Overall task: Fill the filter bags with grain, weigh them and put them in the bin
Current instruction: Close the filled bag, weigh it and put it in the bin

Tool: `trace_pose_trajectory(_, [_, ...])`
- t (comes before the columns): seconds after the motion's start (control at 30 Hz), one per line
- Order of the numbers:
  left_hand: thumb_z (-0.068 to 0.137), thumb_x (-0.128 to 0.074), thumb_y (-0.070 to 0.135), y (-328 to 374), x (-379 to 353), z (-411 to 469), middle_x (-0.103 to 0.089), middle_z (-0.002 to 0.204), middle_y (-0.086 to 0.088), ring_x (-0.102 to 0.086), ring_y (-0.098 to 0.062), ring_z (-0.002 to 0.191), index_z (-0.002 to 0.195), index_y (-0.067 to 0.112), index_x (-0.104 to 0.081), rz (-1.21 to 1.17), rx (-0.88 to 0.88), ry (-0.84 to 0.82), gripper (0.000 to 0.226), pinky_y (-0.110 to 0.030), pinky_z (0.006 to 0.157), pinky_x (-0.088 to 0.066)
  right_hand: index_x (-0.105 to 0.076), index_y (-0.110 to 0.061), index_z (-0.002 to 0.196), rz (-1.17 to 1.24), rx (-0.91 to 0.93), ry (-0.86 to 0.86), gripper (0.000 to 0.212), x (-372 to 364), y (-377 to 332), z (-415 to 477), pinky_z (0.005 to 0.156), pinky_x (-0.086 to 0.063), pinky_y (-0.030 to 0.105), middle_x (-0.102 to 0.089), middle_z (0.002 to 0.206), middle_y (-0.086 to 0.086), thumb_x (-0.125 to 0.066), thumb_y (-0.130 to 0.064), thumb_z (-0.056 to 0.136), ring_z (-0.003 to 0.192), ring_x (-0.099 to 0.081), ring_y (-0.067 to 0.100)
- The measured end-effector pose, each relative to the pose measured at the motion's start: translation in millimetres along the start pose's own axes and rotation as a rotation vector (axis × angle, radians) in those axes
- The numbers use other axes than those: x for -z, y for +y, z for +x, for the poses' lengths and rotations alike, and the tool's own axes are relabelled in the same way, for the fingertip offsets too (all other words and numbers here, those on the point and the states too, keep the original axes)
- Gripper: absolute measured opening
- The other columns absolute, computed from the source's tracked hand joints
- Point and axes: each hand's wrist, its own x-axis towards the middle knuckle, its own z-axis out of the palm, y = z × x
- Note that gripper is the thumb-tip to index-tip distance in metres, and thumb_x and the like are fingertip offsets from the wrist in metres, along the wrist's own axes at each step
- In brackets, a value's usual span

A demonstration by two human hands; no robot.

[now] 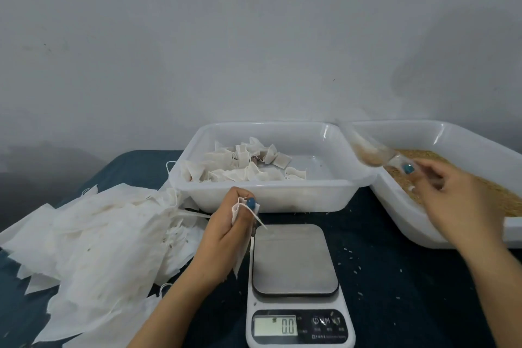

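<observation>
Head view: I noted the left hand (226, 232) pinching a filter bag (236, 210) beside the scale (295, 260); the right hand (457, 200), beyond it, held a grain scoop (372, 154).

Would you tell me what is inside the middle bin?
A heap of filter bags lies toward the left of the bin; its right floor is mostly bare. Anything beneath the heap is hidden.

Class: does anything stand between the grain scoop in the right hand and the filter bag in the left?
Nothing visible does. The scoop in the right hand is above the rims; only a corner of the bag bin lies below its way to the filter bag in the left hand.
</observation>
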Motion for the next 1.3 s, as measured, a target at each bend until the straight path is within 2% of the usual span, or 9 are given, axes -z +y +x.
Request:
trace_pose_trajectory(0.13, [0.100, -0.036, 0.033, 1.3, 2.2, -0.7, -0.049, 0.076, -0.004, -0.045, -0.007, 0.063, 0.090, 0.008, -0.048, 0.029, -0.018, 0.049, 0.029, -0.017, 0.057, -0.043, -0.067, -0.023, 0.111, -0.205, -0.059, -0.032, 0.026, 0.3, 22.1, 35.2, 0.055, -0.039, 0.030, -0.056, 0.069, -0.008, -0.049, -0.038, 0.100, 0.060, -0.048, 0.019])
trace_pose_trajectory(0.27, [0.094, -0.042, 0.036, -6.2, 7.8, 4.9, -0.049, 0.095, 0.021, -0.046, -0.009, 0.102, 0.088, 0.027, -0.058, 0.228, -0.034, 0.112, 0.020, -0.018, 0.089, -0.037, -0.061, -0.005, 0.101, -0.601, -0.174, -0.430, 0.020, -13.8, 36.5, 61.9, 0.074, -0.052, 0.038, -0.056, 0.082, 0.007, -0.044, -0.014, 0.099, 0.076, -0.056, 0.026])
trace_pose_trajectory(0.37, [0.093, -0.048, 0.039, -10.3, 10.0, 8.7, -0.049, 0.102, 0.015, -0.041, -0.013, 0.112, 0.083, 0.035, -0.063, 0.279, -0.013, 0.123, 0.019, -0.009, 0.092, -0.029, -0.053, -0.007, 0.093, -0.680, -0.197, -0.617, 0.011, -22.2, 32.4, 67.4, 0.073, -0.047, 0.032, -0.053, 0.082, 0.005, -0.044, -0.011, 0.098, 0.080, -0.055, 0.022])
trace_pose_trajectory(0.5, [0.093, -0.061, 0.041, -10.7, 13.5, 12.6, -0.059, 0.099, 0.008, -0.052, -0.008, 0.103, 0.083, 0.033, -0.070, 0.228, -0.002, 0.128, 0.016, -0.009, 0.086, -0.036, -0.061, -0.005, 0.104, -0.646, -0.103, -0.391, 0.019, -24.7, 28.6, 58.0, 0.086, -0.050, 0.040, -0.060, 0.104, 0.015, -0.047, -0.018, 0.097, 0.098, -0.057, 0.033])
trace_pose_trajectory(0.63, [0.090, -0.063, 0.026, -5.1, 8.4, 19.5, -0.069, 0.086, 0.016, -0.061, 0.002, 0.082, 0.085, 0.024, -0.074, 0.070, 0.031, 0.165, 0.012, -0.010, 0.074, -0.042, -0.059, -0.014, 0.131, -0.259, 0.271, -0.082, 0.037, -32.8, -7.8, 28.4, 0.097, -0.036, 0.041, -0.057, 0.122, 0.017, -0.052, -0.016, 0.095, 0.117, -0.045, 0.035])
trace_pose_trajectory(0.8, [0.087, -0.067, 0.027, 4.2, 0.6, 25.1, -0.074, 0.089, 0.012, -0.065, -0.005, 0.085, 0.086, 0.025, -0.078, 0.038, -0.015, 0.146, 0.011, -0.019, 0.074, -0.048, -0.064, -0.035, 0.120, 0.244, 0.600, -0.446, 0.029, -56.1, -58.3, -15.4, 0.099, -0.032, 0.023, -0.059, 0.122, -0.018, -0.050, -0.045, 0.096, 0.122, -0.043, 0.004])
trace_pose_trajectory(1.0, [0.091, -0.068, 0.010, 9.2, -21.8, 29.3, -0.077, 0.093, 0.007, -0.071, -0.008, 0.091, 0.097, 0.016, -0.079, 0.043, -0.056, 0.037, 0.014, -0.019, 0.079, -0.054, -0.060, -0.046, 0.105, 0.528, 0.513, -0.714, 0.034, -90.4, -72.0, -47.9, 0.091, -0.039, 0.012, -0.056, 0.107, -0.022, -0.052, -0.066, 0.079, 0.109, -0.046, -0.004])
trace_pose_trajectory(1.13, [0.093, -0.065, 0.007, 4.4, -33.9, 26.3, -0.077, 0.087, 0.005, -0.072, -0.010, 0.086, 0.095, 0.014, -0.078, -0.013, -0.031, 0.031, 0.016, -0.025, 0.079, -0.056, -0.072, -0.022, 0.089, 0.671, 0.391, -0.645, 0.048, -98.6, -55.2, -53.3, 0.083, -0.046, 0.027, -0.057, 0.088, -0.011, -0.060, -0.065, 0.071, 0.093, -0.054, 0.008])
trace_pose_trajectory(1.3, [0.094, -0.064, 0.014, -6.5, -39.3, 18.2, -0.077, 0.088, 0.007, -0.071, -0.011, 0.087, 0.094, 0.016, -0.079, 0.011, 0.009, 0.049, 0.015, -0.029, 0.078, -0.057, -0.073, -0.025, 0.084, 0.618, 0.392, -0.617, 0.054, -99.5, -45.3, -54.0, 0.076, -0.046, 0.017, -0.062, 0.089, -0.017, -0.061, -0.074, 0.065, 0.090, -0.057, 0.000])
